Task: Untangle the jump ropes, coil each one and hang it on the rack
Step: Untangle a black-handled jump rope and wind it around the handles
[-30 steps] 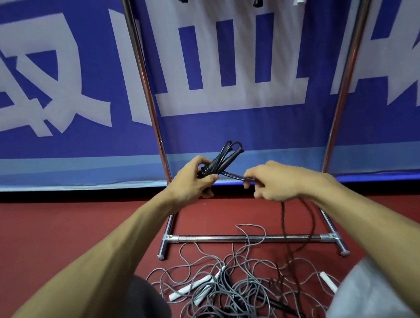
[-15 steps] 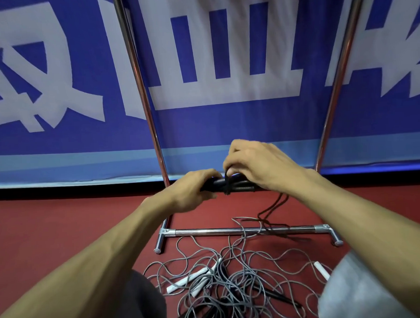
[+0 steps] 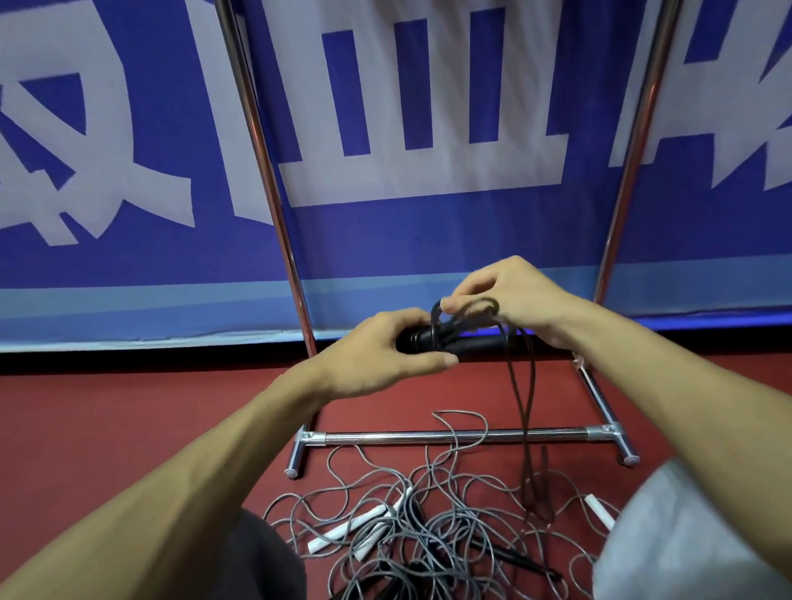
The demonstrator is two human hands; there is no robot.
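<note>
Head view: left hand grips black rope handles. Right hand, just beside, pinches cord loops above them; tail hangs below. Coiling under way, not hung. Gray rope tangle on floor beneath hands, before rack, judged untouched.

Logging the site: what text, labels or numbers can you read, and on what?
Blue banner: large white characters, cut off by the top edge; none readable whole.
White handles on the floor: no print that I can make out.
</note>
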